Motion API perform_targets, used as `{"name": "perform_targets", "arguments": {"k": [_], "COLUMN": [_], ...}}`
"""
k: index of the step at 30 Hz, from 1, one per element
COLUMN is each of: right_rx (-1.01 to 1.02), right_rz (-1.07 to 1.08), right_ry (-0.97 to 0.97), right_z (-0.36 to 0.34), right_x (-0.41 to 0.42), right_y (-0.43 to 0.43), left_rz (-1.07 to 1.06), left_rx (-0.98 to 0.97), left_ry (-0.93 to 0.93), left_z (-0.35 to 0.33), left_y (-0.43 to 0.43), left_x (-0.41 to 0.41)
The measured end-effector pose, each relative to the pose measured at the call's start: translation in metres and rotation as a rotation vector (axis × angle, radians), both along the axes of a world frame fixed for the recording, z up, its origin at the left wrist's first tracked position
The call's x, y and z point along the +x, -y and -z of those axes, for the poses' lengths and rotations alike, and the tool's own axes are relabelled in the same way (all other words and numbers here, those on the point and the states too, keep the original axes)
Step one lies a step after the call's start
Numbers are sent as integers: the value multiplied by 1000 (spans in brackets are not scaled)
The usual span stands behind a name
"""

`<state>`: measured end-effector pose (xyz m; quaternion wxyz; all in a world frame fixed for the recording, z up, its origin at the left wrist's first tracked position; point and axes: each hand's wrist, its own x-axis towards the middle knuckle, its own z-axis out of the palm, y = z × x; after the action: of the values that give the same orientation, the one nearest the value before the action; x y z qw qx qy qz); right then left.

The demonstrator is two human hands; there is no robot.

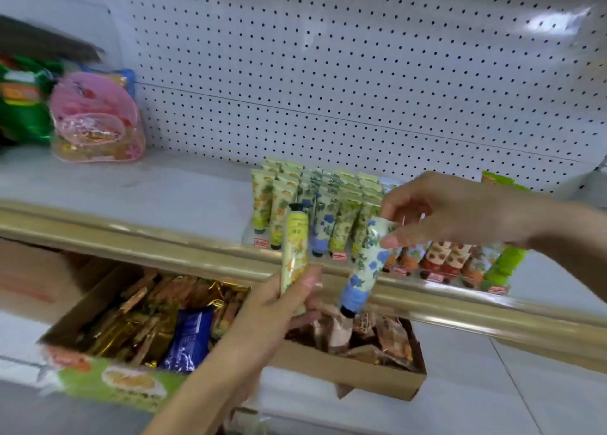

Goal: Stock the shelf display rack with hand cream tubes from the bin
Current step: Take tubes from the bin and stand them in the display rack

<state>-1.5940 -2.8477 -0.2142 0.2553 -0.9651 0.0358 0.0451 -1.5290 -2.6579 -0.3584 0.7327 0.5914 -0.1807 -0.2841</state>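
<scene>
Right hand (453, 211) pinches the blue-flowered tube (364, 263) by its crimp, cap hanging toward 7 o'clock. The display rack (340, 256) lies at its 9 o'clock, nearer this hand. Left hand (279, 306) grips 1 yellow-flowered tube (294, 254) upright.

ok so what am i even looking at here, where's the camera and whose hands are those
There is no machine here. It is one picture from a camera worn on a person's head, looking forward and down, so the two hands are the wearer's own. The left hand grips a yellow-flowered tube upright, black cap on top. The right hand pinches a blue-flowered tube by its flat end, cap hanging down. Behind them, more tubes stand in rows on a white shelf. A pink bag lies at the shelf's far left. Below the shelf sits a cardboard box of wrapped snacks. The picture is a little blurred.
</scene>
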Motion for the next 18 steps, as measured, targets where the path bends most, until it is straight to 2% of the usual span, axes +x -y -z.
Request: {"name": "perform_targets", "arguments": {"k": [4,8,11,18], "right_rx": [-259,-384,-422,-434], "right_rz": [70,183,213,268], "right_ry": [199,324,344,260], "right_z": [-7,5,16,33], "right_x": [43,79,97,114], "right_y": [-16,-26,-30,-33], "left_rz": [-134,-182,-202,-147], "left_rx": [54,39,19,-7], "left_ry": [85,73,32,-3], "left_z": [6,11,12,14], "left_y": [-38,-55,-59,-64], "left_x": [25,36,39,44]}}
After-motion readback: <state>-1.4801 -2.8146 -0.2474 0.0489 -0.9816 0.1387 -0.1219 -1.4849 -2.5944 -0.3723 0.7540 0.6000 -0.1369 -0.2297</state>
